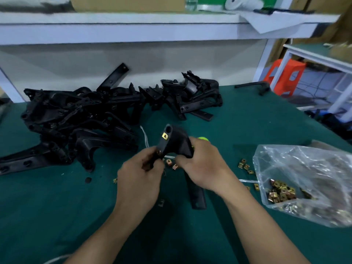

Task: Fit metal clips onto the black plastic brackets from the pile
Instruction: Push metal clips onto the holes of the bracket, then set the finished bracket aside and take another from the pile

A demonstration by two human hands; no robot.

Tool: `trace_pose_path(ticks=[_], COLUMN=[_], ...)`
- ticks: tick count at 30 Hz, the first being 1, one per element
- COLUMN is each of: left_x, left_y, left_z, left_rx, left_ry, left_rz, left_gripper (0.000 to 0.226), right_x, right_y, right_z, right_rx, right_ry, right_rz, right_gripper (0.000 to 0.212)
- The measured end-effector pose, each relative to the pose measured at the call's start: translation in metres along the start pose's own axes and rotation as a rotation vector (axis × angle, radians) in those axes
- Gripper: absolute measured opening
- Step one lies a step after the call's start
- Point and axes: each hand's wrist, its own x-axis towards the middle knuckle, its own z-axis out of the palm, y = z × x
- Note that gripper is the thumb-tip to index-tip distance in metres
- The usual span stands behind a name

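Observation:
Both hands hold one black plastic bracket [175,141] above the green table [57,206]. My left hand [141,178] grips its lower left end, and my right hand [203,164] grips its right side. A brass metal clip [165,136] sits on the bracket's upper arm, and another shows by my left thumb. The bracket's long leg [197,195] runs down under my right hand. The pile of black brackets [80,119] lies at the left and back. Loose clips [245,166] lie scattered on the table, and a clear plastic bag [304,180] holds several more.
A white shelf [133,29] overhangs the back of the table. A lone black part [253,85] lies at the back right. A green object [202,139] peeks out behind my right hand. White string [145,136] lies near the pile. Orange stools [285,75] stand beyond the table's right edge.

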Motion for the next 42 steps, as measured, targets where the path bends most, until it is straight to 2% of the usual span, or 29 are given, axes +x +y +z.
trace_pose_path(ticks=[2, 4, 6, 8, 11, 13, 14, 16, 19, 20, 22, 24, 26, 28, 30, 31, 33, 35, 37, 38, 42], left_x=[0.006, 0.013, 0.021, 0.026, 0.023, 0.012, 0.005, -0.011, -0.037, -0.046, -0.063, -0.071, -0.065, -0.050, -0.039, -0.038, -0.040, -0.039, -0.032, -0.027, -0.013], left_y=[0.016, 0.036, 0.057, 0.077, 0.107, 0.129, 0.139, 0.156, 0.175, 0.178, 0.183, 0.193, 0.212, 0.235, 0.245, 0.240, 0.227, 0.213, 0.201, 0.195, 0.183], left_z=[0.006, 0.015, 0.028, 0.049, 0.091, 0.122, 0.137, 0.166, 0.204, 0.215, 0.234, 0.254, 0.282, 0.316, 0.349, 0.361, 0.373, 0.371, 0.367, 0.366, 0.345], left_rx=[-0.023, -0.072, -0.095, -0.122, -0.133, -0.187, -0.209, -0.215, -0.186, -0.119, 0.098, 0.186, -0.028, -0.390, -0.469, -0.399, -0.283, -0.239, -0.251, -0.266, -0.344], left_ry=[0.000, -0.030, -0.076, -0.158, -0.310, -0.427, -0.483, -0.571, -0.692, -0.754, -0.895, -0.966, -0.992, -0.982, -0.913, -0.887, -0.875, -0.902, -0.899, -0.881, -0.736], left_rz=[0.067, 0.149, 0.207, 0.223, 0.239, 0.262, 0.249, 0.190, 0.034, -0.009, -0.015, -0.013, -0.119, -0.356, -0.432, -0.394, -0.272, -0.168, -0.115, -0.111, -0.112], left_gripper=[0.051, 0.054, 0.050, 0.035, 0.014, 0.014, 0.019, 0.028, 0.015, 0.009, 0.024, 0.029, 0.021, 0.012, 0.025, 0.033, 0.037, 0.022, 0.022, 0.026, 0.031], right_x=[-0.006, -0.013, -0.023, -0.036, -0.065, -0.091, -0.106, -0.140, -0.189, -0.203, -0.227, -0.234, -0.219, -0.188, -0.158, -0.149, -0.132, -0.116, -0.100, -0.090, -0.063], right_y=[-0.002, -0.003, -0.002, 0.001, 0.012, 0.022, 0.028, 0.040, 0.058, 0.065, 0.078, 0.098, 0.122, 0.149, 0.175, 0.191, 0.216, 0.227, 0.226, 0.223, 0.188], right_z=[-0.014, -0.030, -0.051, -0.078, -0.123, -0.149, -0.160, -0.177, -0.193, -0.197, -0.204, -0.227, -0.271, -0.328, -0.368, -0.377, -0.372, -0.348, -0.323, -0.312, -0.277], right_rx=[0.113, 0.088, 0.095, 0.138, 0.088, 0.061, 0.124, 0.359, 0.633, 0.702, 0.808, 0.851, 0.909, 1.010, 1.126, 1.072, 0.874, 0.620, 0.403, 0.343, 0.319], right_ry=[-0.087, -0.094, -0.019, 0.062, 0.177, 0.252, 0.279, 0.332, 0.433, 0.456, 0.477, 0.511, 0.629, 0.735, 0.904, 0.966, 0.961, 0.909, 0.866, 0.881, 0.920], right_rz=[0.034, 0.041, 0.061, 0.097, 0.199, 0.288, 0.328, 0.401, 0.516, 0.563, 0.660, 0.747, 0.772, 0.708, 0.683, 0.737, 0.869, 0.908, 0.840, 0.794, 0.671], right_gripper=[0.024, 0.016, 0.007, 0.002, 0.008, 0.009, 0.006, 0.005, 0.010, 0.013, 0.017, 0.016, 0.015, 0.015, 0.030, 0.034, 0.029, 0.017, 0.012, 0.018, 0.022])
